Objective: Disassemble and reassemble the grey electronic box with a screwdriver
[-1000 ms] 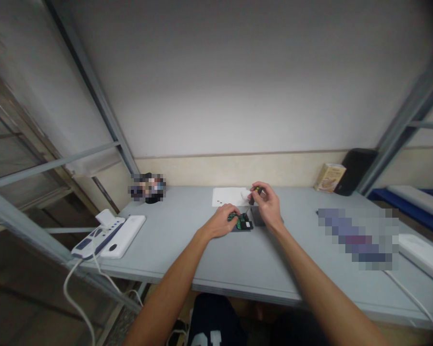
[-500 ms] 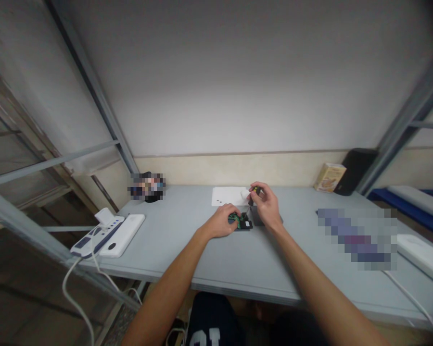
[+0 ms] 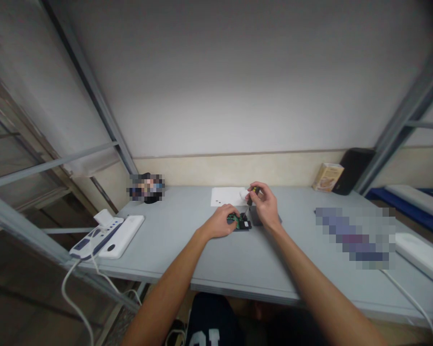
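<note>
Screwdriver (image 3: 250, 201) now slanting further over the circuit board (image 3: 239, 222).
Your right hand (image 3: 269, 206) pinches its handle, your left hand (image 3: 221, 221) clasps the board on the desk (image 3: 166, 240); tip contact seems likelier now.

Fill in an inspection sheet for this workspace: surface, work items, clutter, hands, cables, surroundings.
Surface: grey desk, with a bare stretch in front of the left arm.
Work items: green circuit board, screwdriver angled down toward it, dark panel beside it; tip contact unclear.
Clutter: white paper with small dark specks; power strip left; small carton right; two pixelated items unreadable.
Hands: left hand at the board's left end, gripping or pressing unclear; right hand grips the screwdriver.
Cables: white cable hangs off the left side; another lies front right.
Surroundings: plain wall behind, metal frame around.
</note>
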A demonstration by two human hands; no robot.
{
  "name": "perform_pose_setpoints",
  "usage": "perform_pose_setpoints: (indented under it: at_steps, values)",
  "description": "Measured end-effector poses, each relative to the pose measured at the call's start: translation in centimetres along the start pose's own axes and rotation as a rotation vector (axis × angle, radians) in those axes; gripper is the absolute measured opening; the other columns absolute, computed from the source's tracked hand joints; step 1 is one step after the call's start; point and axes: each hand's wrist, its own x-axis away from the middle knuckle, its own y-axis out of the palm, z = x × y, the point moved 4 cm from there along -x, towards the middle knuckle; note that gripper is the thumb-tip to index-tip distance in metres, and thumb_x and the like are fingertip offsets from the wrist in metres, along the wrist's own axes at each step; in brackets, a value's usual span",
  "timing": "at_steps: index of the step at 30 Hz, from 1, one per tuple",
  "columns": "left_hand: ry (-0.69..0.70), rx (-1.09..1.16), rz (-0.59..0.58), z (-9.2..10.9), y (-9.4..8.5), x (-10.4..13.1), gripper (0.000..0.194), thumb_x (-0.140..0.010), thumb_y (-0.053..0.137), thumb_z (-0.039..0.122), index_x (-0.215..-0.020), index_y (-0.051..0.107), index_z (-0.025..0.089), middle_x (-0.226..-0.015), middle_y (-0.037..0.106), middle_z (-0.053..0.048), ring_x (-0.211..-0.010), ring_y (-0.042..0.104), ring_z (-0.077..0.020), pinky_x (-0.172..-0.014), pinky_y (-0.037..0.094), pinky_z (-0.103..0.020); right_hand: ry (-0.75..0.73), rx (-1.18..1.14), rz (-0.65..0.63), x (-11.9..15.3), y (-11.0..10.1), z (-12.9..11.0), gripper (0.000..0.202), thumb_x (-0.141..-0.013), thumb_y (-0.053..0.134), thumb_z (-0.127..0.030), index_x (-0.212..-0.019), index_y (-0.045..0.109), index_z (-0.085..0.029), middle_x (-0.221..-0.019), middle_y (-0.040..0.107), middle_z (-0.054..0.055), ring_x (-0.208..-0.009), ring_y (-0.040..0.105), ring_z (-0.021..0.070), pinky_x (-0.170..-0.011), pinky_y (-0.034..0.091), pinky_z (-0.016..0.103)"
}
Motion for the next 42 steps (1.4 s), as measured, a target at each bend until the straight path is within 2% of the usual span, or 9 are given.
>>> perform_pose_setpoints:
  at_steps: [25,34,42]
  values:
    - [-0.005,-0.003,-0.005,-0.22,0.18,-0.01,0.023,-0.078,0.062,0.008,-0.098,0.063,0.02,-0.101,0.066,-0.005,-0.098,0.059,-0.0215,-0.093,0.046,-0.036,0.006,-0.006,0.003,0.25,0.3,-0.37,0.021,-0.087,0.068,-0.033,-0.105,0.06,-0.025,-0.089,0.057,0.0,-0.069,0.061,0.0135,-0.063,0.052,0.028]
    - [-0.014,-0.013,-0.011,0.33,-0.14,-0.04,0.022,-0.08,0.06,0.009,-0.099,0.063,0.02,-0.103,0.066,-0.006,-0.099,0.058,-0.0218,-0.095,0.045,-0.037,0.045,0.015,-0.001,0.3,0.2,-0.22,0.024,-0.087,0.068,-0.034,-0.107,0.061,-0.025,-0.084,0.058,0.0,-0.068,0.06,0.0144,-0.062,0.052,0.028]
    - [-0.011,-0.04,-0.007,0.64,-0.27,-0.11,0.023,-0.08,0.06,0.009,-0.099,0.063,0.02,-0.102,0.065,-0.006,-0.1,0.058,-0.0228,-0.095,0.045,-0.038,-0.004,0.035,0.02,0.33,0.3,-0.73,0.024,-0.087,0.067,-0.037,-0.106,0.06,-0.024,-0.091,0.059,0.002,-0.071,0.062,0.0145,-0.065,0.054,0.029]
